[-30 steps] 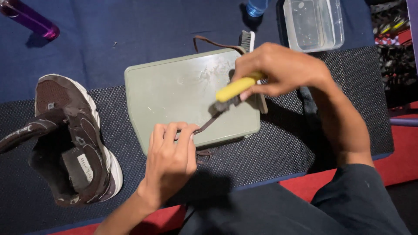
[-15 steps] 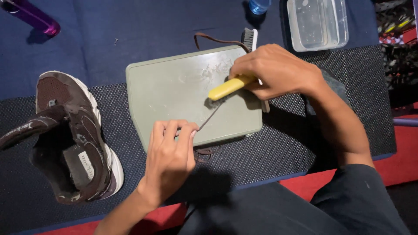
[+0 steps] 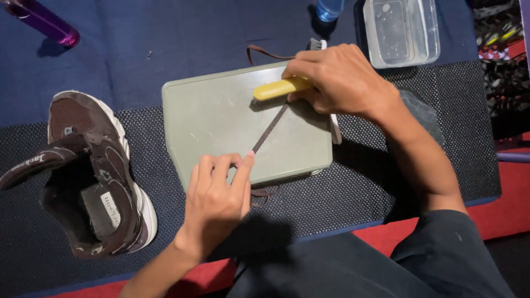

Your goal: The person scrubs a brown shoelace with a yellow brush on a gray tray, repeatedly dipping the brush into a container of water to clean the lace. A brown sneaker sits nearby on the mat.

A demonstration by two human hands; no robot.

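We find the brown shoelace (image 3: pixel 269 129) stretched flat across the grey-green board (image 3: pixel 210 116), running diagonally between the two hands. The left hand (image 3: pixel 218 201) presses its fingertips (image 3: pixel 248 160) down on the near end of the lace, at the board's front edge, pinning it. The right hand (image 3: pixel 339 80) is closed around a yellow-handled brush (image 3: pixel 280 88) at the far end; its bristle head is hidden under the palm. In our judgement the lace should be kept taut and flat, with strokes following its length, so it does not bunch. The right wrist is bent inward, forearm reaching from the right. Left of the left hand lies a brown shoe (image 3: pixel 91 176); beyond the right hand sits a clear tub (image 3: pixel 402 30).
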